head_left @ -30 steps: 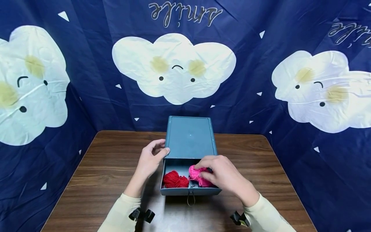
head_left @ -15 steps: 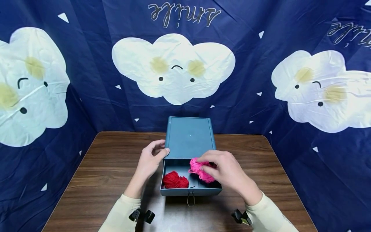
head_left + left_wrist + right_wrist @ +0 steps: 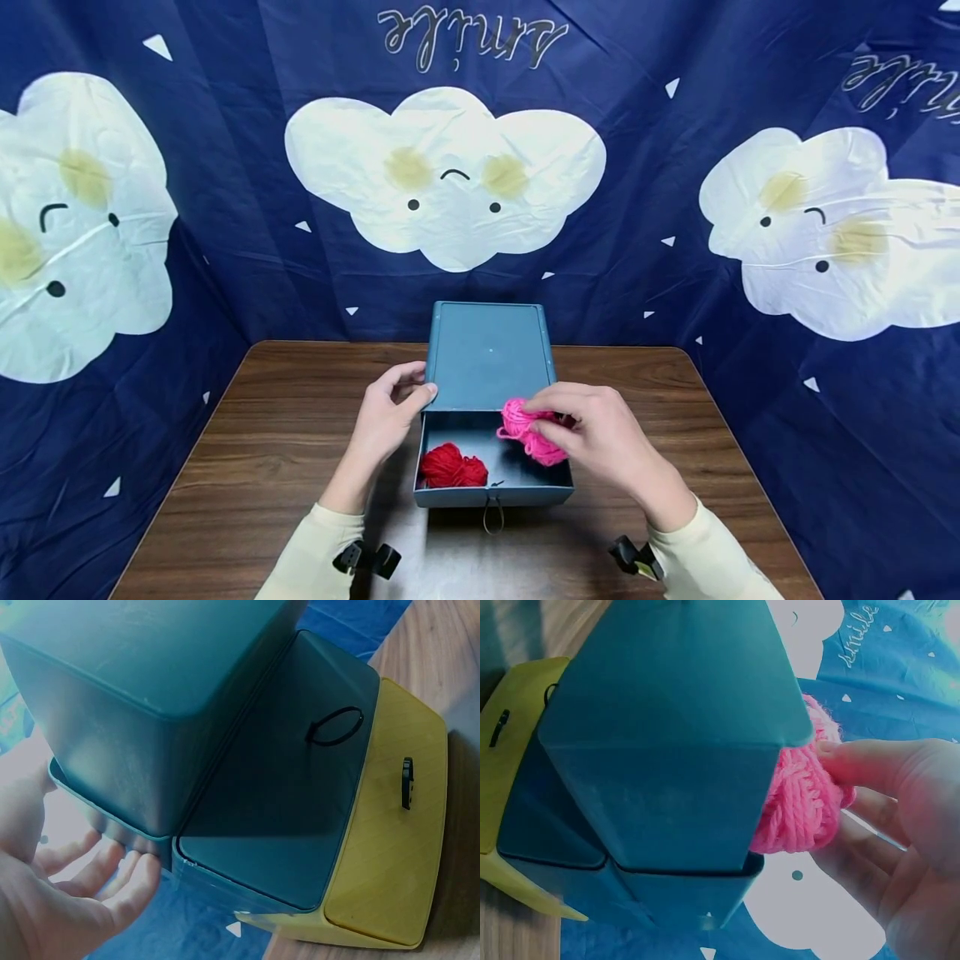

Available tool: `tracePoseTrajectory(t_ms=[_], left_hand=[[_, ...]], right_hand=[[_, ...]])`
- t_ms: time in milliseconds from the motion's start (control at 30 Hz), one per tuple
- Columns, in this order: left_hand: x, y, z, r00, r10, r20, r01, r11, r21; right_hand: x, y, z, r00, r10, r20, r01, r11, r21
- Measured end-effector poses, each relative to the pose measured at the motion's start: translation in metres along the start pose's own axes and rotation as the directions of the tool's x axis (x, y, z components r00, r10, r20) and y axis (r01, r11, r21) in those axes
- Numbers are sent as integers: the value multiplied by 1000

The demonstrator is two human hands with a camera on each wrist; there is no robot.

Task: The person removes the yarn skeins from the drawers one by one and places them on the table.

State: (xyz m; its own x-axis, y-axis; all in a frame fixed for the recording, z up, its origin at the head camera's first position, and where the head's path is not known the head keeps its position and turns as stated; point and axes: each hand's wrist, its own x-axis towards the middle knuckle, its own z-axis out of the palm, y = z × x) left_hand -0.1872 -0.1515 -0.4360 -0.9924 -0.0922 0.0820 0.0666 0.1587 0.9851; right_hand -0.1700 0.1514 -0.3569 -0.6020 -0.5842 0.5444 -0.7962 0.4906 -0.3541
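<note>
Your right hand: While your left hand (image 3: 386, 412) grips the left edge of the cabinet (image 3: 487, 346), thumb at its front corner and bent fingers along its side, your right hand (image 3: 600, 425) pinches yarn between thumb and fingers.
Yarn bundles: two; you hold the pink yarn (image 3: 535, 433) over the right half of the open drawer, and the red yarn (image 3: 453, 467) lies inside it, in the front left corner.
Drawers: three fronts in all; the open drawer (image 3: 450, 498) is the top one, and below it you have two closed, a teal drawer (image 3: 277, 780) and a yellow drawer (image 3: 397, 787).
Pulls: three, one per drawer; a dark loop (image 3: 494, 514) hangs at the open drawer's front.
Sleeves: two, both pale, each with a black device near your wrist.
Table: one, wood-grained table (image 3: 277, 433), under the cabinet.
Backdrop: dark blue cloth (image 3: 645, 50) around you, with three white clouds, the word "smile" twice and several small white triangles.
</note>
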Motion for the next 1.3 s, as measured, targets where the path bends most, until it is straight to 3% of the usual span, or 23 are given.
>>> tracePoseTrajectory(t_ms=[333,667,1300], left_hand=[[1,-7,0,1000,-4,-4,5,1000,21],[2,-4,0,1000,-1,2,1,1000,8],[2,-6,-1,1000,-2,5,2,1000,10]], right_hand=[[-3,6,-11,994,55,-92,-51,997,52],[-12,21,-26,980,107,-169,-112,993,-23],[-36,63,-18,939,310,-148,-329,935,-133]])
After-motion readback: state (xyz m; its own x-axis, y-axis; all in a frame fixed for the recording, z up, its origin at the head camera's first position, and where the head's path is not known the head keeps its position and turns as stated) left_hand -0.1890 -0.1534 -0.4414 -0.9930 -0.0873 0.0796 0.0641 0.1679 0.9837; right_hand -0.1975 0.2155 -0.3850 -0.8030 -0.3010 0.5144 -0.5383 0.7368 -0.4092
